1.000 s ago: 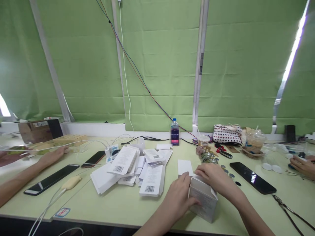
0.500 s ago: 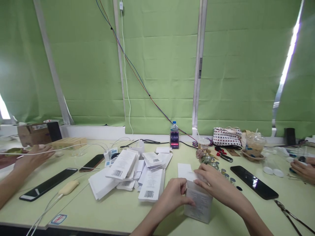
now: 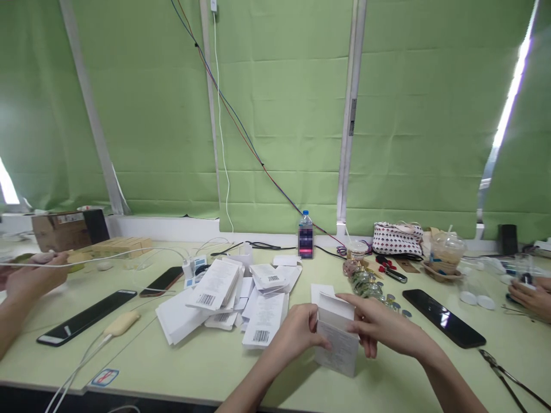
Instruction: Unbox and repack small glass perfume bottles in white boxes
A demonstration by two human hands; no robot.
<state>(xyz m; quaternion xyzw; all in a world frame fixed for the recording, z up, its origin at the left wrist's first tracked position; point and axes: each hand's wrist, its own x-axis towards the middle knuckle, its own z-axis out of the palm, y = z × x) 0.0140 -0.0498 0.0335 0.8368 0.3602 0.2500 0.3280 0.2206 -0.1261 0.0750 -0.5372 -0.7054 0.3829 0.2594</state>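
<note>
A small white cardboard box (image 3: 337, 348) with fine print stands near the table's front edge, its top flap (image 3: 336, 307) raised. My left hand (image 3: 300, 331) grips the box's left side, thumb on the front face. On the right edge, by the flap, my right hand (image 3: 379, 326) is closed on the same box. Behind it lies another white piece (image 3: 321, 291), partly covered. To the left is a loose pile of flat white boxes (image 3: 263, 321), several with barcodes. Beyond my right hand lies a cluster of small shiny round pieces (image 3: 365, 282).
Phones lie left (image 3: 88, 316) and right (image 3: 444, 317). Pliers (image 3: 499, 373) rest at the right edge. A bottle (image 3: 306, 235), patterned pouch (image 3: 396, 239) and drink cup (image 3: 446, 252) stand at the back. Other people's hands (image 3: 37, 275) work at both sides. White cables (image 3: 86, 358) cross the left.
The box has shifted slightly left and its top flap now stands up. My right hand has gone from over the top to the box's right edge. The person's hand at left has drawn back.
</note>
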